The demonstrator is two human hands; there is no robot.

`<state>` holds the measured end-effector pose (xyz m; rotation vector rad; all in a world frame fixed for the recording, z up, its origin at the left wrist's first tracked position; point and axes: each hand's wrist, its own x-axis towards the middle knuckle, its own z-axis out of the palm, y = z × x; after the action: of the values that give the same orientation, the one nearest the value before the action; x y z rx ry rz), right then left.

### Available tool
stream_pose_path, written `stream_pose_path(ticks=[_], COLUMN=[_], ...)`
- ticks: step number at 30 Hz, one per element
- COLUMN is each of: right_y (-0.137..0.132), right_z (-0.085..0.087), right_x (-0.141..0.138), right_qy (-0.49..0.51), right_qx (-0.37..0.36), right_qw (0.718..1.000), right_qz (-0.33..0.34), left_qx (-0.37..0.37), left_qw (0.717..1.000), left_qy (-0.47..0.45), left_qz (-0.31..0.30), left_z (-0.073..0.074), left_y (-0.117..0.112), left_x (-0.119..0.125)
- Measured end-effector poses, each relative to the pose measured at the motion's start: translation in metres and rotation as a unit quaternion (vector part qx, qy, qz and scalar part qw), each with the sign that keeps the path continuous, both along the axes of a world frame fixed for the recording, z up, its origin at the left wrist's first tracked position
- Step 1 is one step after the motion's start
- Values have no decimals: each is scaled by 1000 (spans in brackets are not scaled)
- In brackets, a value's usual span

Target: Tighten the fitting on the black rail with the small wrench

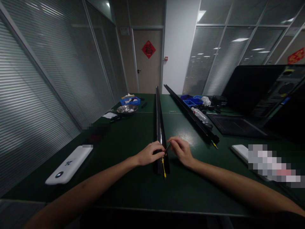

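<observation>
Green bench [128,135] runs lengthwise toward a closed wooden door [152,74]; glass partitions with blinds [78,57] border the left side. One long black profile [158,124] lies on the bench, its near end at the hands. A second black profile [193,118] lies to the right, well apart from the fingers.

Possible faults:
- Loss of the thin piece [168,146]. Probable cause: the grip area is narrow, so a small slip of the fingers could drop it onto the profile or the bench.
- Shift of the near profile. Probable cause: sideways force at its near end; no clamp is visible there.
- Strain on the yellow lead [163,165]. Probable cause: twisting or pulling close to its upper end, where the fingers work.
- Misplacement. Probable cause: the fingers cover much of the work point.

Position of parts relative to the fingers: the near profile lies beneath the left hand [150,153], whose thumb and index finger converge over its near end. Whether they pinch a small part cannot be told. On the right hand [182,151], thumb and index finger are pressed together on the thin piece, which slants down toward the left fingertips. The yellow lead hangs free of both palms, extending from just below the left fingertips toward the worker.
</observation>
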<state>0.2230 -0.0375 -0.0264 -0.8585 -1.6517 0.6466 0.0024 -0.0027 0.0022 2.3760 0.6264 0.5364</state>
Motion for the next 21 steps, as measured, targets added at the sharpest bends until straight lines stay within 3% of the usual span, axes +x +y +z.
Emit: stream_pose_path(ticks=[21], right_y=[0], right_z=[3], right_x=[-1], right_qy=[-34], right_qx=[41], right_qw=[999], right_qz=[3], left_qx=[4], left_qw=[1000], left_qy=[-7], left_qz=[-19], left_z=[0], left_y=[1], left_x=[0])
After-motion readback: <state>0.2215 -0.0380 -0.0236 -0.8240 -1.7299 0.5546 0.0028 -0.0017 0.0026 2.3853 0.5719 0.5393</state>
